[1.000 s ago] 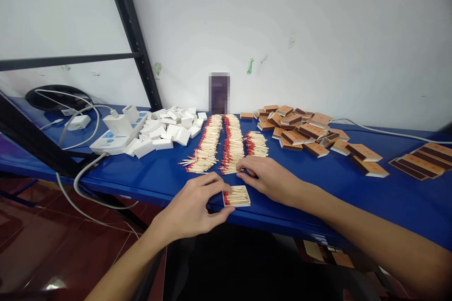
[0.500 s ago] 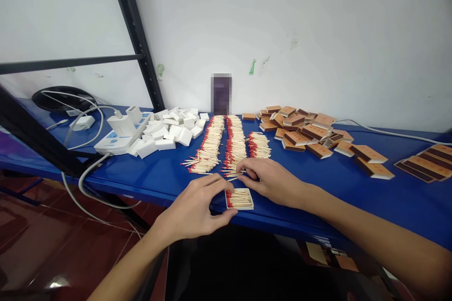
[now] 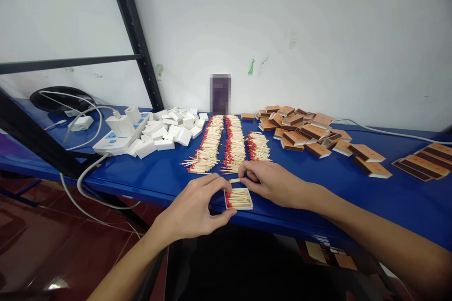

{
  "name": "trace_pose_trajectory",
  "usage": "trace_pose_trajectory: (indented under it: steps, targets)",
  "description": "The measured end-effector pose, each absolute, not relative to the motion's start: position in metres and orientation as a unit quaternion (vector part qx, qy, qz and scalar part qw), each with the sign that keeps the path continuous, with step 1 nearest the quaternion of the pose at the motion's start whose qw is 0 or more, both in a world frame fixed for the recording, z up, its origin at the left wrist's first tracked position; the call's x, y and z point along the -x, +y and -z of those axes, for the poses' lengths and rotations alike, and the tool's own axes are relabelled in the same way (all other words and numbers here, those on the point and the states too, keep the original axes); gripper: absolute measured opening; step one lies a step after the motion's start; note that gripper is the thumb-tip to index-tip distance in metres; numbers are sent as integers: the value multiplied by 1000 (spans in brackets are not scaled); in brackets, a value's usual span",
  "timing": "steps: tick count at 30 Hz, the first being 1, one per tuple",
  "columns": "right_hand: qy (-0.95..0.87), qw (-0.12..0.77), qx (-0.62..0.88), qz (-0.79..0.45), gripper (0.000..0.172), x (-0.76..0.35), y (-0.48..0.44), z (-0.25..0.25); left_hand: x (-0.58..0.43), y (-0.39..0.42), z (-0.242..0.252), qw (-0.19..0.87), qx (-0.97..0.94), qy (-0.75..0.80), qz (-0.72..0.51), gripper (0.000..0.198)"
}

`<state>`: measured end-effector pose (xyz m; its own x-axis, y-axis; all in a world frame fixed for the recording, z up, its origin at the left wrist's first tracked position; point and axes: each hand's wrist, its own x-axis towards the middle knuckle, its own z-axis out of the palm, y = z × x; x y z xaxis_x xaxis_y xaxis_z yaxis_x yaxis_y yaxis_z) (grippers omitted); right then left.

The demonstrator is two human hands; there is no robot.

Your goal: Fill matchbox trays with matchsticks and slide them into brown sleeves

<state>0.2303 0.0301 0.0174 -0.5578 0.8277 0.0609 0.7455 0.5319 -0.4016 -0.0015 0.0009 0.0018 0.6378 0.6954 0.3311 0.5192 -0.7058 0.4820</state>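
Note:
A small white matchbox tray (image 3: 251,207) with red-headed matches in it lies at the shelf's front edge. My left hand (image 3: 197,204) steadies it, forefinger at the far left corner and thumb along the near side. Just beyond the tray, my right hand (image 3: 270,179) pinches a single match (image 3: 234,180) between thumb and fingertips, its red head pointing left. Long rows of loose matches (image 3: 212,138) run back from there: a second row (image 3: 235,141) in the middle and a shorter one (image 3: 258,146) behind my right hand.
White empty-looking trays (image 3: 173,127) are heaped on the left beside a power strip (image 3: 116,141) with chargers and cables. Orange-brown matchbox sleeves (image 3: 300,129) pile up on the right, with flat sleeves (image 3: 423,162) farther out. A black shelf post (image 3: 136,33) rises at the left.
My right hand has drawn back slightly from the middle row, and one match now shows pinched in its fingertips just above the tray. The left hand stays at the tray.

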Motion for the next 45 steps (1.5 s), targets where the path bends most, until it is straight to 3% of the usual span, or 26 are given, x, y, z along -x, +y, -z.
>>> trace_pose_trajectory:
  steps: [30, 45]
  targets:
    - [-871, 101, 437, -201, 10, -237, 29, -20, 2, 0, -2, 187, -882, 345, -261, 27]
    - [-879, 72, 444, -155, 7, -237, 26, -27, 2, 0, -2, 179, -884, 344, -262, 27]
